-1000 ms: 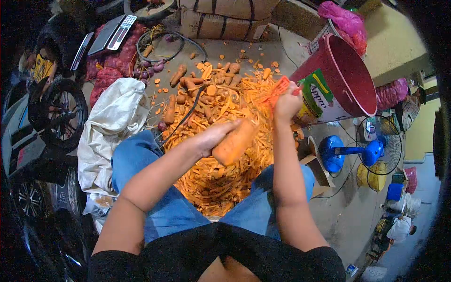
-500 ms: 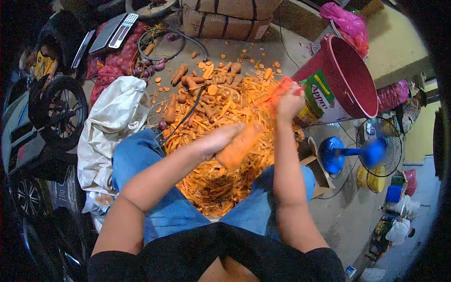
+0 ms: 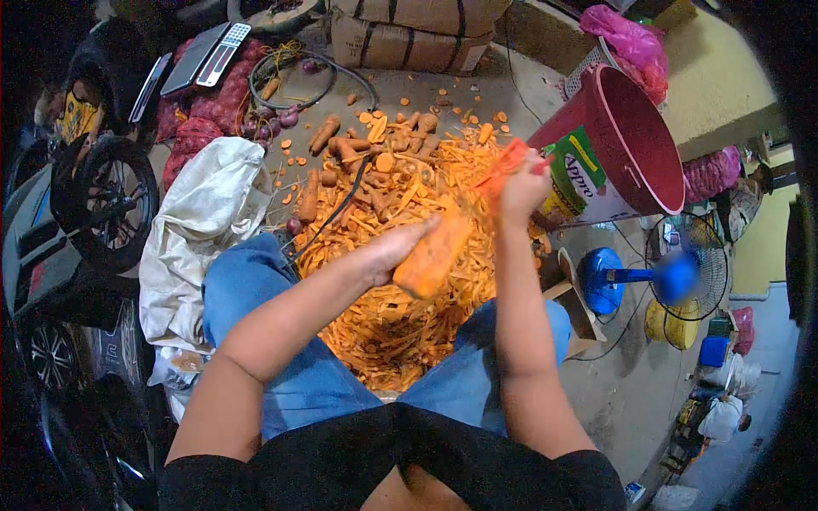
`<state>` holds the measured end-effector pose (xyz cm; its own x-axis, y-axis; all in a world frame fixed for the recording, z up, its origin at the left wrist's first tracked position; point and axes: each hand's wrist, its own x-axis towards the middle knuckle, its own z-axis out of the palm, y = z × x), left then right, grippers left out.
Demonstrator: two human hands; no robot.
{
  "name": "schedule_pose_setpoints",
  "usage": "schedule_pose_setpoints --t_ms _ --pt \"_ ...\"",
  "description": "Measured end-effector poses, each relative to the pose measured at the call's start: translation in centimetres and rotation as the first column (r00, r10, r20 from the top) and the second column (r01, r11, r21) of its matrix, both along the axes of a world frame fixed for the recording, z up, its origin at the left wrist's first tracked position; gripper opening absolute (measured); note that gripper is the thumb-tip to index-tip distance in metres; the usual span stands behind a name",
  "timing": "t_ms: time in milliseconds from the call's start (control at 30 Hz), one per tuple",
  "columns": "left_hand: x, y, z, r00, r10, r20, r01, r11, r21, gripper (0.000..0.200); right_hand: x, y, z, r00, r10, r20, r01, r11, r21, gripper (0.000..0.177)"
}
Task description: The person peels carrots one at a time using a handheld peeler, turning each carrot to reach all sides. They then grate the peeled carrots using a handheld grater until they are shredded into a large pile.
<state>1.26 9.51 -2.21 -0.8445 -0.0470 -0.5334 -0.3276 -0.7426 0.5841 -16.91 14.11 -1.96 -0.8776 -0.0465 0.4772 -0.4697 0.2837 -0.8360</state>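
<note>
Orange unpeeled carrots (image 3: 328, 134) lie on the floor beyond a deep heap of peelings (image 3: 383, 324) (much already stripped). Left hand (image 3: 388, 249) fingers wrap a carrot (image 3: 430, 255) above it; right hand (image 3: 521, 192) fingers clench a peeler (image 3: 504, 163) beside the red bucket (image 3: 635, 128).

Carrot (image 3: 430, 255): thick, bright orange, with a smooth, even surface. It is held in the air and tilted, the blunt lower end pointing down-left and the upper end up-right. The left hand (image 3: 385, 249) grips it from the left side, fingers laid along its length. It hangs over the heap of orange peelings (image 3: 400, 328) between the knees.

Peeler (image 3: 509, 160): orange plastic, flat head with a slotted look; details blurred. It sticks out up-left from the closed right hand (image 3: 521, 192). It sits above and to the right of the carrot's upper end, near it; contact cannot be told.
</note>
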Motion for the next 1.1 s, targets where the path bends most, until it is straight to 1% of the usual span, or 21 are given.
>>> schedule_pose_setpoints --t_ms 33,67,133,200,233,300,333,400,467,500,600,667,700,767,800,867,900,933,967,1000,1100 --pt "0.1 0.7 0.8 1.000 -0.018 0.013 0.019 0.999 -0.047 0.040 -2.2 0.5 -1.0 0.992 -0.111 -0.052 0.112 0.993 0.028 0.027" --pt "0.2 1.0 1.7 0.999 -0.036 0.027 0.038 0.995 -0.096 0.041 -2.3 0.7 -0.7 0.992 -0.115 -0.051 0.117 0.993 0.022 0.027" --pt "0.2 0.6 2.2 0.997 -0.044 0.056 0.047 0.998 -0.047 0.038 -1.4 1.5 0.8 0.971 0.072 0.228 -0.036 0.987 -0.160 0.028" --pt "-0.5 -0.2 -0.1 0.986 0.165 0.021 -0.164 0.986 -0.036 0.034 2.5 1.1 1.8 0.959 0.240 0.152 -0.213 0.961 -0.175 0.026" --pt "-0.7 -0.6 -0.9 0.981 0.192 0.001 -0.191 0.978 0.082 0.030 5.1 0.7 2.2 0.933 0.351 0.075 -0.327 0.918 -0.225 0.025" --pt "-0.9 -0.4 -0.8 0.971 0.239 -0.022 -0.237 0.970 0.048 0.030 10.2 1.3 3.9 0.912 0.401 0.086 -0.410 0.898 0.161 0.023" --pt "-0.9 -0.2 -0.3 0.959 0.279 -0.044 -0.279 0.960 0.012 0.031 10.1 1.1 3.6 0.912 0.401 0.087 -0.410 0.898 0.159 0.023" --pt "-0.6 -0.2 0.1 0.971 0.226 -0.077 -0.229 0.973 -0.033 0.032 9.1 0.4 2.7 0.932 0.338 0.130 -0.361 0.890 0.279 0.021" --pt "-0.4 -1.1 -0.1 0.998 -0.006 -0.061 -0.008 0.972 -0.236 0.037 5.5 -0.4 1.9 0.973 0.228 0.040 -0.231 0.970 0.079 0.023" --pt "0.1 -0.7 1.9 0.997 -0.044 0.067 0.058 0.973 -0.225 0.039 3.0 -0.5 1.6 0.990 0.138 0.035 -0.138 0.990 0.012 0.025" --pt "0.5 0.5 1.5 0.995 -0.099 -0.004 0.098 0.992 -0.085 0.042 -1.6 0.3 0.4 0.997 0.045 0.059 -0.036 0.988 -0.149 0.024" --pt "0.3 0.2 0.1 0.996 -0.091 0.009 0.091 0.996 -0.024 0.043 -1.5 1.1 0.5 0.950 0.059 0.308 -0.012 0.988 -0.151 0.022" --pt "0.1 -0.4 -0.2 0.999 -0.029 0.026 0.028 0.999 0.046 0.040 -0.2 1.1 0.8 0.961 0.193 0.198 -0.151 0.966 -0.209 0.021" --pt "-0.4 -1.4 -1.5 0.995 0.094 -0.015 -0.089 0.973 0.213 0.037 5.0 0.7 2.8 0.946 0.321 0.046 -0.311 0.938 -0.157 0.022" --pt "-0.5 -1.4 -1.3 0.995 0.098 -0.018 -0.092 0.973 0.212 0.037 7.2 0.7 2.7 0.931 0.361 0.053 -0.354 0.928 -0.116 0.023" --pt "-0.8 -1.3 -0.5 0.987 0.151 0.053 -0.154 0.985 0.071 0.036 9.0 0.3 2.5 0.915 0.399 0.062 -0.394 0.916 -0.077 0.024" --pt "-0.8 -1.1 -0.2 0.986 0.166 0.008 -0.166 0.985 -0.035 0.036 9.3 0.3 2.4 0.921 0.386 0.050 -0.387 0.922 0.015 0.024" --pt "-0.7 -1.1 -0.1 0.986 0.167 0.010 -0.167 0.985 -0.033 0.036 9.5 0.3 2.3 0.925 0.377 0.038 -0.379 0.919 0.107 0.024" --pt "-0.4 -1.3 -0.1 0.998 0.057 0.008 -0.056 0.993 -0.104 0.038 8.5 0.1 1.9 0.940 0.341 0.030 -0.342 0.939 0.041 0.027" --pt "-0.1 -1.4 0.1 0.999 -0.052 0.014 0.054 0.983 -0.174 0.039 6.9 -0.2 2.0 0.961 0.277 0.020 -0.277 0.961 -0.003 0.028" --pt "0.3 -0.7 1.6 0.997 -0.082 0.004 0.081 0.977 -0.199 0.039 0.0 0.2 0.8 0.998 -0.013 -0.067 0.013 1.000 0.000 0.024"
